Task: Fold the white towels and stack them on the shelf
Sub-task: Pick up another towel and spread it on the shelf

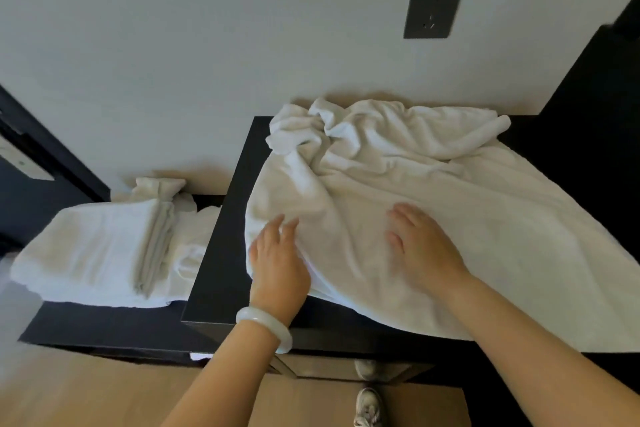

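Two open palms on crumpled towel [346,191], left hand [277,260] at its edge, right hand [422,246] mid-cloth, folded stack [104,246] leftward.

Your single head camera looks steeply down from above and behind your left grip [278,253] and right grip [420,243], close over the bench [214,253], facing the wall [207,45] just beyond them, edges bowed.

- One unfolded white towel [398,177] is lying spread on the higher dark top [221,253].
- One stack of folded towels [104,246] is sitting on the lower shelf [104,326]; its layers are blurring together, so they cannot be counted.
- One bunched towel [156,185] is lying behind that stack.
- Two hands are showing: left hand [278,260] and right hand [422,243].
- One pale bangle [259,320] is circling the left wrist.
- One wall socket plate [433,10] is showing.
- One shoe [369,406] is showing.
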A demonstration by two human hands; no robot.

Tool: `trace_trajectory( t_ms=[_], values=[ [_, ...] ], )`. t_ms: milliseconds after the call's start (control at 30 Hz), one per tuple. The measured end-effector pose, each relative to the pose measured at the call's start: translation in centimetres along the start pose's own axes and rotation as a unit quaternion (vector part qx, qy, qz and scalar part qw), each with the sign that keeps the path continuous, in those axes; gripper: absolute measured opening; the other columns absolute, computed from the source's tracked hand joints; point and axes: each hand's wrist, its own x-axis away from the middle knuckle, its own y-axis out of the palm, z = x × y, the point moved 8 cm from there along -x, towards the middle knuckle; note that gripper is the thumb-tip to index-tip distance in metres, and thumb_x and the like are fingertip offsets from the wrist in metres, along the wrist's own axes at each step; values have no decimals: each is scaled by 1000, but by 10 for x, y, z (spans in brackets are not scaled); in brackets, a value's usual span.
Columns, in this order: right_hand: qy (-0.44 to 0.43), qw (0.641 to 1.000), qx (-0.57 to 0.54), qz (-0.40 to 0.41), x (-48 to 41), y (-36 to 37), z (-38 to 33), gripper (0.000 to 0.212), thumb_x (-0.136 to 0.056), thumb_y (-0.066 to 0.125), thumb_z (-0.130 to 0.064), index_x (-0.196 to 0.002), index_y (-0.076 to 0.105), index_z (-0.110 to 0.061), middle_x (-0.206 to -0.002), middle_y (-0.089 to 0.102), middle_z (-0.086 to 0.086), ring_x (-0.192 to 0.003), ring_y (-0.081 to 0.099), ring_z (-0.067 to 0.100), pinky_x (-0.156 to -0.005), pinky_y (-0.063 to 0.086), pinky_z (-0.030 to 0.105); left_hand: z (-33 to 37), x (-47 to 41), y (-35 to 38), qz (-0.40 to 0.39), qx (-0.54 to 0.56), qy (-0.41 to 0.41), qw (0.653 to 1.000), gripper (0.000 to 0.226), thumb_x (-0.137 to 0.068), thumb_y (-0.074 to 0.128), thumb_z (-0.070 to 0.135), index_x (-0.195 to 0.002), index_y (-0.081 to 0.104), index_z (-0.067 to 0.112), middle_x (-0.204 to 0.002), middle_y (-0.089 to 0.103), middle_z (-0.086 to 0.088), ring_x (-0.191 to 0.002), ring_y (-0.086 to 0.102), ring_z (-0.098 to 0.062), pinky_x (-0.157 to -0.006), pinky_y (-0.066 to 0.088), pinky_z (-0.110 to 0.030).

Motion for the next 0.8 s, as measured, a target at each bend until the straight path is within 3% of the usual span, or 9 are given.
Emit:
trace_trajectory(
  t_ms=[67,133,267,400,500,567,633,700,800],
  values=[
    [0,999,27,-18,-5,29,-17,56,-106,31,-36,-157,22,-13,-166,13,7,-153,7,19,-124,0,33,-47,2,-17,4,43,-141,989,65,-86,49,0,-147,34,18,-153,28,-4,-141,22,-27,-116,18,-44],
    [12,999,46,-13,-6,39,-14,61,-105,26,-44,-159,13,-19,-167,4,3,-153,-3,15,-123,-7,33,-80,6,-18,-37,88,-209,973,67,-88,58,7,-148,32,15,-152,28,-7,-141,20,-29,-117,20,-45],
    [-3,996,83,-43,-6,45,-9,74,-93,7,-67,-158,3,-34,-167,-4,5,-153,-8,19,-122,-11,36,-92,7,-11,-66,107,-186,975,56,-86,65,14,-138,45,14,-137,33,-6,-131,24,-26,-112,25,-38],
    [11,990,122,-71,-5,50,-11,77,-84,-7,-70,-156,-8,-40,-166,-15,6,-152,-16,22,-122,-13,42,-87,2,-15,-25,151,-183,971,19,-90,57,6,-104,57,19,-113,46,-1,-113,42,-24,-92,36,-28],
    [34,988,131,-69,-4,52,-11,73,-89,-2,-64,-156,-13,-38,-166,-17,4,-152,-18,21,-121,-13,44,-101,6,-39,73,317,-232,917,27,-96,42,3,-93,49,29,-94,61,1,-86,63,-22,-70,52,-29],
    [35,989,129,-64,-2,53,-12,72,-90,-2,-64,-155,-13,-38,-166,-17,3,-151,-18,19,-121,-15,42,-122,18,-63,155,365,-251,883,35,-98,44,5,-92,47,40,-92,64,8,-80,67,-13,-65,55,-26],
    [31,990,124,-60,-2,52,-12,72,-90,-2,-65,-156,-11,-38,-166,-15,3,-152,-17,18,-121,-15,40,-137,32,-84,185,302,-212,911,44,-95,46,1,-92,45,45,-95,60,15,-82,63,-7,-63,51,-22],
    [28,991,121,-55,-2,50,-11,74,-87,-6,-67,-156,-9,-39,-166,-13,3,-152,-16,18,-122,-14,39,-151,45,-88,159,229,-177,944,49,-92,44,-6,-100,47,41,-97,59,16,-84,60,-4,-64,51,-23],
    [25,991,120,-54,-1,50,-12,77,-85,-7,-69,-156,-7,-40,-167,-10,3,-152,-14,18,-122,-12,39,-177,64,-77,111,239,-210,941,35,-94,52,0,-106,55,33,-100,64,11,-89,63,-8,-75,53,-27]
  ],
)
